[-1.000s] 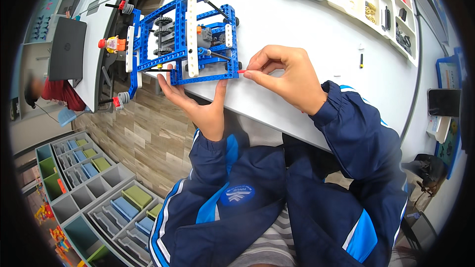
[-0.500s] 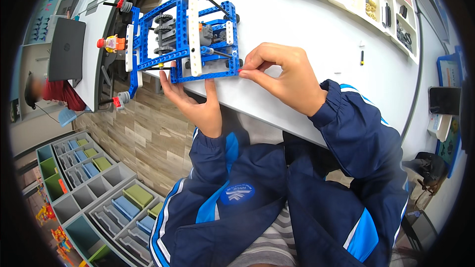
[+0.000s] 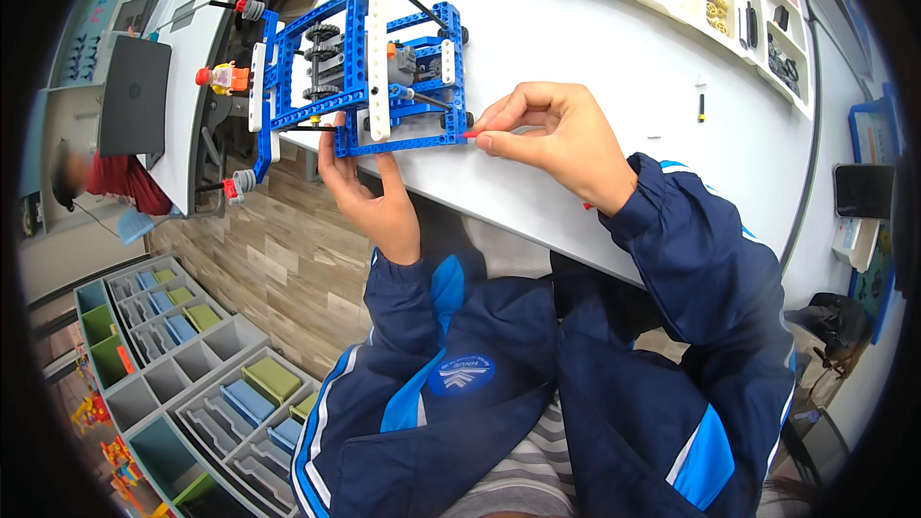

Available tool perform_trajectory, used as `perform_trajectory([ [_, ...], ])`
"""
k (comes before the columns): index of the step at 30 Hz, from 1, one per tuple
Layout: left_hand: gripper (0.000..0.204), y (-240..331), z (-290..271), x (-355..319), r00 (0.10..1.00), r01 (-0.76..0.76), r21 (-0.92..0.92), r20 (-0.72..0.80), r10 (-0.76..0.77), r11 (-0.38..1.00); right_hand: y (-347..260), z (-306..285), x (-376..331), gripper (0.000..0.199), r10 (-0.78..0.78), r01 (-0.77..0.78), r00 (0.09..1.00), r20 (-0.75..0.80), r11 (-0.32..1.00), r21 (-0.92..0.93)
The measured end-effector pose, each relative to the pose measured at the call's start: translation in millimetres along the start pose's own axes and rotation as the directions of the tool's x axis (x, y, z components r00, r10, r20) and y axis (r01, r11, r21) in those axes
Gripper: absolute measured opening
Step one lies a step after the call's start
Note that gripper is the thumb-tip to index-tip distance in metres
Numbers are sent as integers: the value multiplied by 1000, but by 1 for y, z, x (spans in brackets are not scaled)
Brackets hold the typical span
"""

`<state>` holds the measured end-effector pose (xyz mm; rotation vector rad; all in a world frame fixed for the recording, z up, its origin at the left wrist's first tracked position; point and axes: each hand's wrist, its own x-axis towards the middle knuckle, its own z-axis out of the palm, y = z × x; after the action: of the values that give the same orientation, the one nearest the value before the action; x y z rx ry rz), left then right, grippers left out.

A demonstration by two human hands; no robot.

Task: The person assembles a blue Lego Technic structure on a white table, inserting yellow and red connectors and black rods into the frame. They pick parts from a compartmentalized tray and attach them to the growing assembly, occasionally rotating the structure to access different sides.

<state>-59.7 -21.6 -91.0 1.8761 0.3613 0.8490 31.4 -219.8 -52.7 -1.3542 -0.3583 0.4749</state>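
A blue brick-built model (image 3: 360, 67) with white beams, grey gears and black axles is held over the table's near edge. A minifigure (image 3: 223, 78) with a red cap sticks out at its left end. My left hand (image 3: 374, 211) grips the model from below, some fingertips hidden behind the near blue beam. Between thumb and forefinger my right hand (image 3: 566, 144) pinches a small red peg (image 3: 471, 134), its tip against the right corner of the blue frame. Another small red piece (image 3: 587, 205) shows beneath my right wrist.
At the far right of the white table (image 3: 566, 29) stands a sorting tray (image 3: 662, 2) of loose parts. A short black axle (image 3: 701, 108) lies nearer. Left are a laptop (image 3: 134, 96) on another table and a seated person (image 3: 120, 177); storage bins (image 3: 197, 360) stand below.
My right hand has shifted slightly right, and more of the red peg shows. The model has moved a little right; my left hand has shifted slightly left along it.
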Motion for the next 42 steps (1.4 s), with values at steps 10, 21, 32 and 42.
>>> perform_trajectory([
  [10, 45, 46, 0, -27, 954, -298, 463, 120, 275, 835, 6, 1, -1, 9, 64, -73, 996, 61, 985, 154],
  [21, 24, 52, 5, 9, 900, -405, 369, 319, 296, 836, -4, 2, -6, 13, 83, -86, 996, 36, 994, 72],
  [32, 26, 63, -34, 22, 853, -383, 365, 491, 174, 849, 14, 36, -4, 8, -172, 168, 984, 39, 983, 78],
  [42, 27, 60, -34, 25, 840, -330, 368, 535, 92, 869, 17, 39, 1, 7, -129, 128, 991, 38, 991, 27],
])
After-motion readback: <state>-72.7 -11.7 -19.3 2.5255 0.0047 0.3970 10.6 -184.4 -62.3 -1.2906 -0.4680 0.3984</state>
